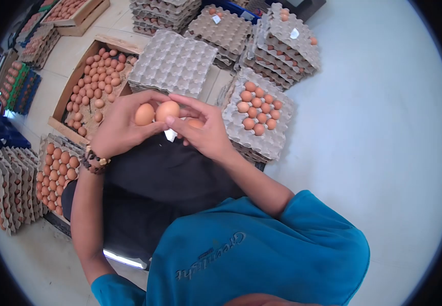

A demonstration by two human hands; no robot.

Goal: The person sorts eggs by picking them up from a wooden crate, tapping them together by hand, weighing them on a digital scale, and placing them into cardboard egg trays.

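Note:
Above my lap, both hands meet around brown eggs. My left hand point(115, 124), with a beaded bracelet point(93, 162) at its wrist, curls round one egg point(144, 115). Fingers and thumb of my right hand point(209, 133) grip a second egg point(168, 110), which is close beside the first. A third egg point(195, 123) shows partly inside my right palm. Something small and white point(170, 134) is visible just below the hands; I cannot make out what it is. Just beyond the hands is a stack of grey egg trays point(172, 61), its top tray bare.
A wooden crate point(60, 109) holds many loose eggs at left. A tray partly filled with eggs point(277, 140) tops a stack at right. Filled trays point(52, 178) stand by my left forearm, more tilted ones point(14, 183) further left. Tall tray stacks point(287, 46) rise at the back.

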